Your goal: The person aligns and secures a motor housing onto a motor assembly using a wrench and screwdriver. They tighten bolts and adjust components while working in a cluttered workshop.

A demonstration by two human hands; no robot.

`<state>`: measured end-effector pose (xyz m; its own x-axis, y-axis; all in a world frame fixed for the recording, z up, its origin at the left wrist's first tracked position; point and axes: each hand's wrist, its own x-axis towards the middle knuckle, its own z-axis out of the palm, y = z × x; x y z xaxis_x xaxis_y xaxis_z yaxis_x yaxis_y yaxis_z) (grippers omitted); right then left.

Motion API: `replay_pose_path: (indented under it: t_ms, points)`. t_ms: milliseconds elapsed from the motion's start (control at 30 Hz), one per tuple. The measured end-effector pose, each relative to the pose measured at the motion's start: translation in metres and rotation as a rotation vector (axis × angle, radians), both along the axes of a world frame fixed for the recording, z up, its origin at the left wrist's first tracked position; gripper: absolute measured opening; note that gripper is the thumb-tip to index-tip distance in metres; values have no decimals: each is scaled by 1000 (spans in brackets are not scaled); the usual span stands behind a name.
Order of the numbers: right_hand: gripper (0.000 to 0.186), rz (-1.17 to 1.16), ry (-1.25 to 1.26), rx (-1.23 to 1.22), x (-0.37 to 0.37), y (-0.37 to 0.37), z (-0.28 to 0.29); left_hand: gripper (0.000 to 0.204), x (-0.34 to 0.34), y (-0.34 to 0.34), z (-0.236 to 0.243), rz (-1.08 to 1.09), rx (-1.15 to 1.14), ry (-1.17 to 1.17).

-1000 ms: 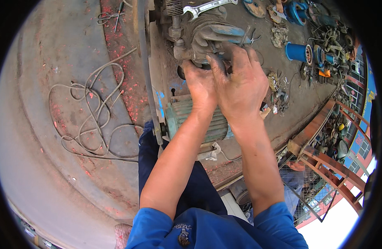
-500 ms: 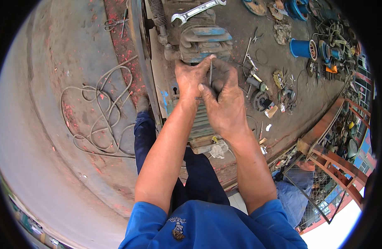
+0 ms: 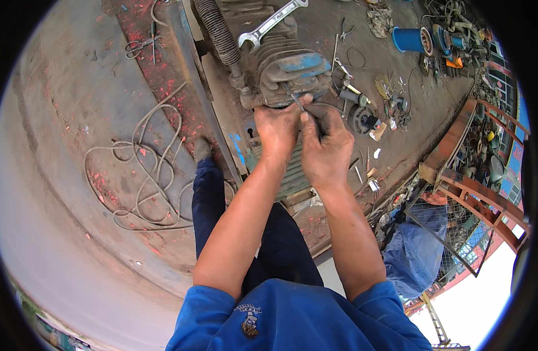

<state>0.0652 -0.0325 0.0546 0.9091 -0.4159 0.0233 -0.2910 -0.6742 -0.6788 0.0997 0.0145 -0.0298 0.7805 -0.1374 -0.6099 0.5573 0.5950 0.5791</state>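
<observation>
A dirty finned metal casting (image 3: 298, 61), chipped blue in places, sits on the machine above both hands. My left hand (image 3: 276, 130) is closed at its lower edge, fingertips pinched on a thin metal rod (image 3: 294, 96) that points up toward the fins. My right hand (image 3: 328, 140) grips the same rod from the right, thumb up against it and fingers curled. A large open-end wrench (image 3: 272, 23) lies across the top, beside a bellows-covered shaft (image 3: 215, 32). Below my hands is a green ribbed motor housing (image 3: 283, 175), partly hidden by my forearms.
Scissors (image 3: 134, 50) and a tangled cord (image 3: 137, 207) lie on the left. At right are scattered small tools and parts (image 3: 362, 117), blue spools (image 3: 408, 40), a rusty steel frame (image 3: 432, 161) and blue sheeting (image 3: 412, 245). My trousered leg (image 3: 207, 205) is below.
My hands have drawn back from under the casting and are now on the thin rod, which has tilted toward the fins since half a second ago. The view has shifted slightly.
</observation>
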Motion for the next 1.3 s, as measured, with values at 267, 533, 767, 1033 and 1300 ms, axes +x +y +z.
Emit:
replay_pose_path:
  t_ms: [267, 533, 767, 1033, 1300]
  points:
    - [15, 131, 39, -404, 3, 6, 2, 15, 5, 2, 10, 41, -40, 3]
    - [14, 52, 333, -504, 31, 35, 36, 40, 8, 10, 6, -34, -117, 118]
    - [12, -624, 473, 1214, 35, 5, 41, 26, 17, 32, 12, 122, -844, 490]
    - [6, -429, 762, 931, 65, 0, 43, 41, -9, -9, -37, 204, -460, -125]
    - [15, -387, 900, 891, 80, -7, 56, 44, 5, 5, -5, 323, -460, -18]
